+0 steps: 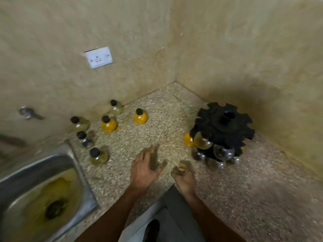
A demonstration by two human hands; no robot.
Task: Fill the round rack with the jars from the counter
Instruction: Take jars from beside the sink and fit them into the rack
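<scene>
A black round rack (223,126) stands at the right of the speckled counter (166,109), near the corner walls. Several round jars hang in its lower slots, among them an orange one (188,140) and clear ones (203,141). Several loose jars with black caps stand at the left: two orange (140,117) (108,124), the others pale or clear (98,157) (86,139) (79,123) (116,107). My left hand (146,167) hovers over the counter with fingers spread, holding nothing. My right hand (183,177) is blurred, with curled fingers and nothing visible in them.
A steel sink (40,189) with a yellow-stained basin lies at the lower left. On the back wall are a white socket (98,57) and a metal tap stub (28,112). The counter's front edge runs diagonally below my forearms.
</scene>
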